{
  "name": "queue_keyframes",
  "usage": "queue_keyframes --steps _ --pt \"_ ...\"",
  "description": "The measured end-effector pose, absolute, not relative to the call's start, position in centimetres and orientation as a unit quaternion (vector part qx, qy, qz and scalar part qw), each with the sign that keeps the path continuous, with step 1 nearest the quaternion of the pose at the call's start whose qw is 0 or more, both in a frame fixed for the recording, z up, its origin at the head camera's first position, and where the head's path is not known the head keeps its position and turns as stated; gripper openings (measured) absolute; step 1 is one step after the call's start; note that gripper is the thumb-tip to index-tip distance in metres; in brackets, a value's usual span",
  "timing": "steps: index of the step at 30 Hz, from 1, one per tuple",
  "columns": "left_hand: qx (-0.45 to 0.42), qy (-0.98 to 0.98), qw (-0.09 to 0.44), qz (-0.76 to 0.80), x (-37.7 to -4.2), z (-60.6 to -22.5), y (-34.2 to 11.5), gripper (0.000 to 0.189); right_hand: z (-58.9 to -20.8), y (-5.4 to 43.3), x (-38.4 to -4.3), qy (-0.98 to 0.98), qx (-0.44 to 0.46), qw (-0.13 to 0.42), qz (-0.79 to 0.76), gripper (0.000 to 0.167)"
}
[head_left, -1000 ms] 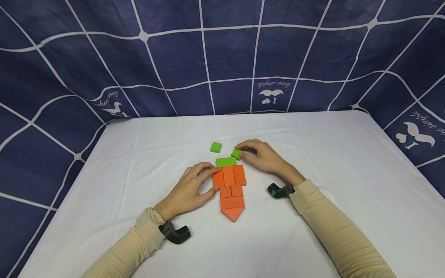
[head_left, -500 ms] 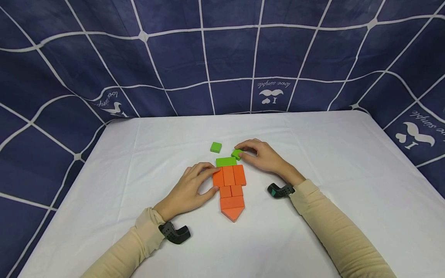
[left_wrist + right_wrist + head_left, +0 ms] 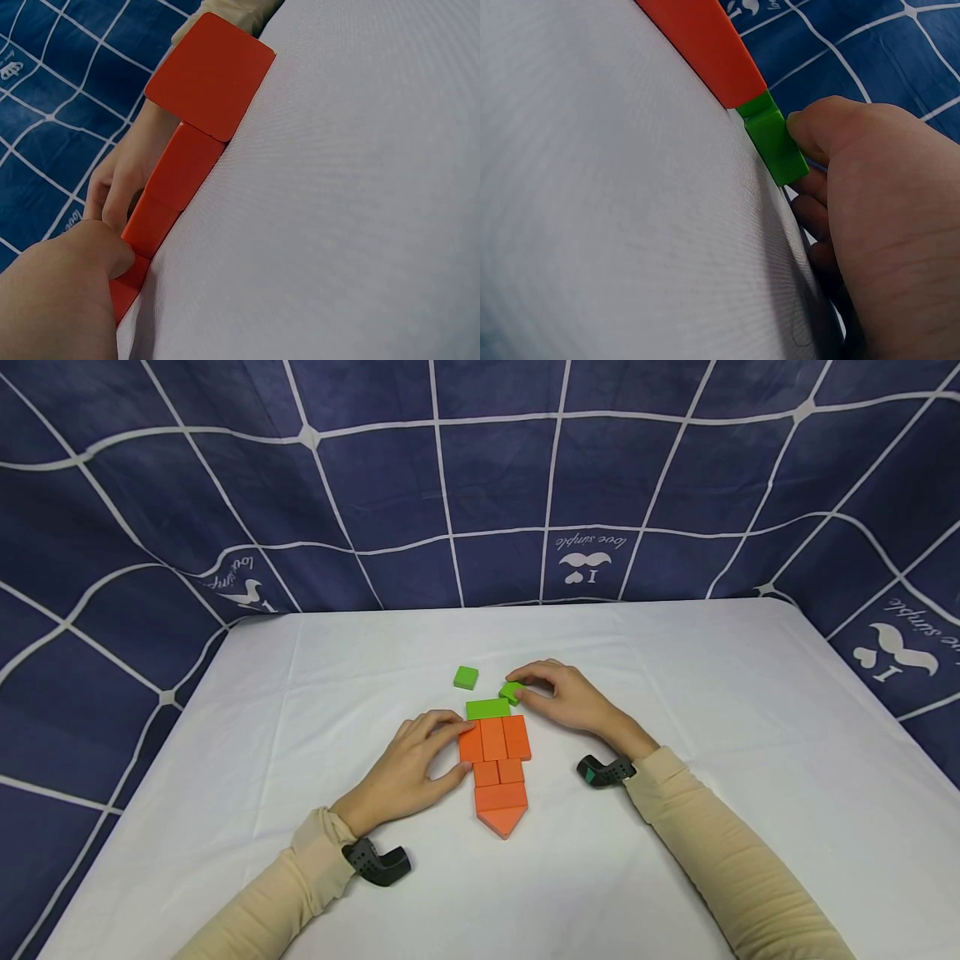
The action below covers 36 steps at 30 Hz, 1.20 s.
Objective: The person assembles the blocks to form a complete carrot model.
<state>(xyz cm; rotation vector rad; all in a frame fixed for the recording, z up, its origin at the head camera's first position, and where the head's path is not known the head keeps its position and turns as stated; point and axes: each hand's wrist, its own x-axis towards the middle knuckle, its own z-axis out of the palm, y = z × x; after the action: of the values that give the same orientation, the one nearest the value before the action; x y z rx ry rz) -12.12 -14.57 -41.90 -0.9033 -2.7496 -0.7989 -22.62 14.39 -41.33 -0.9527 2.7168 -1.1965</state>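
Note:
In the head view, orange blocks lie flat and joined on the table, ending nearest the person in an orange triangular block. My left hand holds the left orange block of the upper row, thumb at its near corner and index finger at its far end. A long green block touches the far side of that row. Beside its right far corner, my right hand pinches a small green block between thumb and index finger. The right wrist view shows this pinched block against its neighbours.
Another small green block lies loose beyond the long one. A white cloth covers the table. Dark blue gridded fabric rises behind and at both sides. Each wrist wears a black camera mount.

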Motion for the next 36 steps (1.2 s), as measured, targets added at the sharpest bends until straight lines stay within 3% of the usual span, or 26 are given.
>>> queue_keyframes --steps 36 --pt "-0.298 -0.915 0.065 -0.264 -12.11 -42.05 -14.42 0.051 -41.18 14.51 -22.49 0.875 -0.3 0.014 -0.379 0.036"
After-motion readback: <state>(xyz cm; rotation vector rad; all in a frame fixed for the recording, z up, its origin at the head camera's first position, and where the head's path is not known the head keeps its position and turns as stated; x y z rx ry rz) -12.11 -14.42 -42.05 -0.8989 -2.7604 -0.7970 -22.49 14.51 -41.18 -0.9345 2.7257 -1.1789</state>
